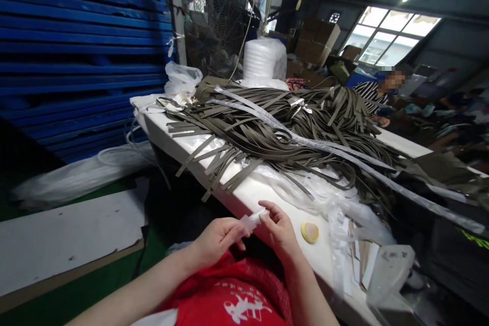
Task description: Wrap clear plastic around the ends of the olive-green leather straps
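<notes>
1. Here we are at the near edge of the table [244,191], with our left hand [219,237] pinching one end of a small, whitish piece [252,220] between thumb and fingers.
2. Our right hand [280,229] has the other end, thumb against fingertips, the index finger curling above.
3. So how far along are we? The piece is picked up and held between both hands, not set down; whether it's finished, we can't tell.
4. Over to the dark straps [263,145]: a big heap, many ends loose and hanging past the edge. A white tie [301,106] seems to gather some of them, so we judge that part bundled.
5. Pale strips [328,146] run across the heap, apart from our fingers.
6. Beside our right hand, the yellow disc [309,233] lies on the table, untouched.
7. No count of done or left shows, so we can't call a total.
</notes>
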A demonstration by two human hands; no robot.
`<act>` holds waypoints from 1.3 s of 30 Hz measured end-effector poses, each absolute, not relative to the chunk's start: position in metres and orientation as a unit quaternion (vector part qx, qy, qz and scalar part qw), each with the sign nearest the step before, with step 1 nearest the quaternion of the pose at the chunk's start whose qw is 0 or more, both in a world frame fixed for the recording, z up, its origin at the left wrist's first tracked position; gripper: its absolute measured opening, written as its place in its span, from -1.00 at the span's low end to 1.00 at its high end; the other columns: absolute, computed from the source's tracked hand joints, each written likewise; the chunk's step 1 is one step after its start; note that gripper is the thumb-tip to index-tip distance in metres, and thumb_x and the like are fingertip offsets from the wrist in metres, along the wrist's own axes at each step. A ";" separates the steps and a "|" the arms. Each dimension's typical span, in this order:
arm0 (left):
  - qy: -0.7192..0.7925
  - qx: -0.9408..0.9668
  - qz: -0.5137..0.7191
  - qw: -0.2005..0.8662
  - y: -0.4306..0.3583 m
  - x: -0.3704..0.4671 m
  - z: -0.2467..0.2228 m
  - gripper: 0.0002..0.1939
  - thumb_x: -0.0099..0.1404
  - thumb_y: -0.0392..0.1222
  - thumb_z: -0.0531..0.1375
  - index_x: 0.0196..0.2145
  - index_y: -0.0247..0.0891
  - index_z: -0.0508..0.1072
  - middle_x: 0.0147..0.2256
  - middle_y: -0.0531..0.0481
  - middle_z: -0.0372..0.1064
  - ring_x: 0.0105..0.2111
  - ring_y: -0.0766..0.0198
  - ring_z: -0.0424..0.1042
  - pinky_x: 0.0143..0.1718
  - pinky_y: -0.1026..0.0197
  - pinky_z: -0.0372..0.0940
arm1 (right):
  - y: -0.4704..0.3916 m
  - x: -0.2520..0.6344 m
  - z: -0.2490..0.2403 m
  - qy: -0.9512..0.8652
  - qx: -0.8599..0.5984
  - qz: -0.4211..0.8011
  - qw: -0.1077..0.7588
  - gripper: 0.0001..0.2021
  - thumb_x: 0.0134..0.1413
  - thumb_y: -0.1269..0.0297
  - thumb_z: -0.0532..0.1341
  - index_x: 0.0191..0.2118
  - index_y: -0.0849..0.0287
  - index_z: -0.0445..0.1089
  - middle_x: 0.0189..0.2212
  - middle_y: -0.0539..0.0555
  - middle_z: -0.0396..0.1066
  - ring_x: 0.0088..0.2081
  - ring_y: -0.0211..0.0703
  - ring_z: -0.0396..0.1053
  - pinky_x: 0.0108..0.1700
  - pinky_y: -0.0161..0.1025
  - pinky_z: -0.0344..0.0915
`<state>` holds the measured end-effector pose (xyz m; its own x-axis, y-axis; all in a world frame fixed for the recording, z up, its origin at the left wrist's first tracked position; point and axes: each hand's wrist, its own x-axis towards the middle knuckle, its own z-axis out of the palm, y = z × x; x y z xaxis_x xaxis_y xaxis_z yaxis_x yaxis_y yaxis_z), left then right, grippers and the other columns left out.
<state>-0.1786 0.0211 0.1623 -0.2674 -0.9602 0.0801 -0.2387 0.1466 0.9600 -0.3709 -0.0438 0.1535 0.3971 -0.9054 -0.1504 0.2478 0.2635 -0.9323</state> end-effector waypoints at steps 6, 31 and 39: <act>-0.779 0.445 -0.231 0.376 0.023 -0.176 0.159 -0.56 0.50 -0.12 -0.13 -0.02 -0.25 0.51 -0.07 -0.12 0.51 -0.08 0.20 0.50 0.00 0.22 0.34 | -0.045 -0.372 0.156 0.350 -0.438 -0.371 0.740 -0.44 -0.15 0.16 0.47 0.01 0.18 0.40 -0.48 -0.06 0.34 -0.45 -0.32 0.29 -0.30 -0.32 0.27; -0.813 0.402 -0.287 0.307 0.015 -0.189 0.169 -0.55 0.50 -0.08 -0.13 -0.21 -0.26 0.52 -0.23 -0.06 0.52 -0.24 0.22 0.44 -0.15 0.22 0.23 | -0.028 -0.368 0.183 0.425 -0.691 -0.381 0.444 -0.86 -0.02 0.25 0.32 -0.41 0.20 0.40 -0.47 0.00 0.38 -0.40 -0.25 0.30 -0.35 -0.33 0.23; -0.759 0.412 -0.328 0.383 0.012 -0.179 0.179 -0.60 0.51 -0.12 -0.11 -0.09 -0.22 0.52 -0.17 -0.01 0.52 -0.18 0.26 0.45 -0.10 0.25 0.23 | -0.024 -0.368 0.179 0.331 -0.733 -0.397 0.442 -0.87 0.12 0.27 0.28 -0.39 0.19 0.45 -0.44 0.03 0.39 -0.36 -0.24 0.32 -0.27 -0.31 0.24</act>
<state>-0.1787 0.0121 0.1785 -0.3678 -0.8764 0.3108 -0.3732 0.4453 0.8139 -0.3685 -0.0236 0.1792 0.4661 -0.8361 0.2893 -0.1340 -0.3899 -0.9111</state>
